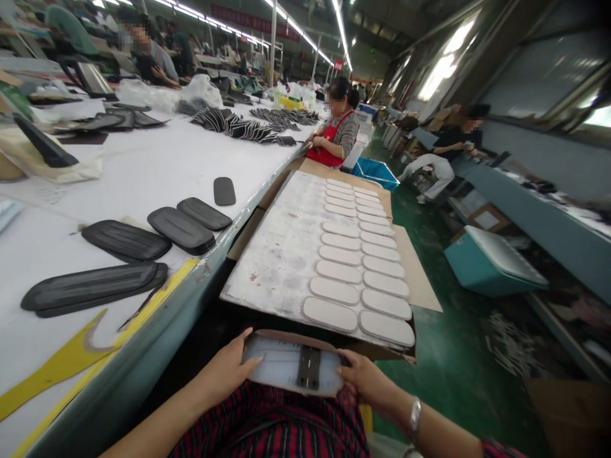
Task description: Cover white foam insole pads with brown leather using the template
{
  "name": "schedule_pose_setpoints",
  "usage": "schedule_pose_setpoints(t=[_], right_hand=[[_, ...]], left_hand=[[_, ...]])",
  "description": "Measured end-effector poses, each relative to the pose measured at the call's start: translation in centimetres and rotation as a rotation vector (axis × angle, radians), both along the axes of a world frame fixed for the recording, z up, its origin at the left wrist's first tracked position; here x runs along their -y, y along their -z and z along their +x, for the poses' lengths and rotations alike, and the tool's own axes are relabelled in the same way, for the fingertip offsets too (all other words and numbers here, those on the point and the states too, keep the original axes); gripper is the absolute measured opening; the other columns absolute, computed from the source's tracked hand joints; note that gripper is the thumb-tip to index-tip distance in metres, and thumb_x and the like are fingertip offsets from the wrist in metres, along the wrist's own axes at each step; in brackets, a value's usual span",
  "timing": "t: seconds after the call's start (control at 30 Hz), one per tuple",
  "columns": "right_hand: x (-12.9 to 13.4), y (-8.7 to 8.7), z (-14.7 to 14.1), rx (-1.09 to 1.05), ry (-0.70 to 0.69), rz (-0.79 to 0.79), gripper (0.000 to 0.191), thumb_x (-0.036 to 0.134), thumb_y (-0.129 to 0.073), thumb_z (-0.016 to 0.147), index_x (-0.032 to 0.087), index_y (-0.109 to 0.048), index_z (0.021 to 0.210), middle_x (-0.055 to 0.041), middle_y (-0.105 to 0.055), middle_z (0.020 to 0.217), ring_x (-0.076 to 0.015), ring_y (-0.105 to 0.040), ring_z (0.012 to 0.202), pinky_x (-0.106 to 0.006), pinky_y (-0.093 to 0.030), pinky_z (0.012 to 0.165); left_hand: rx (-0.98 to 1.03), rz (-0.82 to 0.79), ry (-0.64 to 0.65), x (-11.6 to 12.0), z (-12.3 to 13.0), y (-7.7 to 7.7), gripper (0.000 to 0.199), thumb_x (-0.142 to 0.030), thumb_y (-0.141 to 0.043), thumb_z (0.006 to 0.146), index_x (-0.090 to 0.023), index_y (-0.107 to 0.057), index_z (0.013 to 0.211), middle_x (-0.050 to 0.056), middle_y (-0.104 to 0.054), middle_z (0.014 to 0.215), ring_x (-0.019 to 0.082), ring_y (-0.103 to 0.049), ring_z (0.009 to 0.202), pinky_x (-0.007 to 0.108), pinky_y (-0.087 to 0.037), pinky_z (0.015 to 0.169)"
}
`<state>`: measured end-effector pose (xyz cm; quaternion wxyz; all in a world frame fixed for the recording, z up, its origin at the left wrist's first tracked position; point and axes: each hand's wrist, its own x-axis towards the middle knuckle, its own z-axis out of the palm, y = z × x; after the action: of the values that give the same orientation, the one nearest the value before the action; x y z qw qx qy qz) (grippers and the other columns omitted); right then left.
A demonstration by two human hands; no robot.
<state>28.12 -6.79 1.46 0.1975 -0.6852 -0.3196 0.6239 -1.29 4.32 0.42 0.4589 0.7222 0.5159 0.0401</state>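
Oblong panel (279,364) held above the lap, in front of the striped garment (267,423) and just short of the near edge of the pale board (267,254). Left hand (237,364) part-closed on the panel's left end, thumb laid over the face; right hand (365,376) pinches the opposite end. Far sides of both grips hidden.

Risks (judged): support is at the two ends only. If either grip loosens, the panel could tip and drop into the lap, or into the dark gap between board and counter (143,162). If carried forward low, it could catch the board's edge and jog the nearest pale oblong pieces (329,313), which lie close together in two columns. Squeezing inward might bow it; stiffness cannot be told from here. Thumb pressure could mark the pale face.

Appearance: rounded ends, long sides running left to right. Face pale blue-grey, slightly glossy, with faint markings, illegible. Upper rim brownish. Dark strip (309,367) crosses the face right of centre; small holes or studs near its lower end, too small to say which.
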Motion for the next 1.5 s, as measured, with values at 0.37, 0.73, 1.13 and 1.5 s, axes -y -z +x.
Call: schedule_pose_setpoints(t=[0.37,0.73,1.13,1.5], right_hand=[[-7.0,-2.4,-1.8,0.705,-0.753,0.594,0.028,0.029,-0.040,0.089,0.020,-0.059,0.107,-0.0074,-0.061,0.102,-0.0177,-0.054,0.096,-0.027,-0.038,0.086],[-4.2,-2.3,1.2,0.553,-0.479,0.245,0.046,0.055,-0.053,0.075,0.014,-0.059,0.093,-0.0088,-0.065,0.086,-0.0196,-0.061,0.074,-0.028,-0.045,0.065],[0.2,-0.5,-0.9,-0.037,0.001,-0.195,0.038,0.038,-0.035,0.088,0.016,-0.043,0.059,0.0023,-0.050,0.045,-0.0121,-0.056,0.039,-0.020,-0.045,0.038],[-1.3,-2.5,-0.3,0.058,-0.159,-0.292,0.048,0.060,-0.035,0.081,0.015,-0.049,0.075,-0.0022,-0.055,0.057,-0.0150,-0.057,0.042,-0.025,-0.044,0.041]], left_hand=[[-0.112,0.209,0.333,-6.8,2.9,-1.3,0.029,-0.036,-0.041,0.081,-0.023,-0.068,0.083,0.002,-0.069,0.089,0.020,-0.060,0.090,0.027,-0.042,0.081],[-0.203,0.191,0.211,-3.7,-0.2,-1.1,0.052,-0.048,-0.050,0.073,-0.015,-0.056,0.113,0.010,-0.062,0.111,0.025,-0.057,0.100,0.033,-0.042,0.087],[-0.087,0.674,0.717,6.1,11.0,-1.0,0.040,-0.021,-0.046,0.082,-0.025,-0.049,0.122,0.003,-0.048,0.131,0.025,-0.047,0.104,0.040,-0.042,0.078],[0.022,0.568,0.683,5.7,9.5,-2.4,0.038,-0.027,-0.051,0.080,-0.022,-0.051,0.118,0.005,-0.054,0.124,0.023,-0.049,0.103,0.037,-0.043,0.082]])
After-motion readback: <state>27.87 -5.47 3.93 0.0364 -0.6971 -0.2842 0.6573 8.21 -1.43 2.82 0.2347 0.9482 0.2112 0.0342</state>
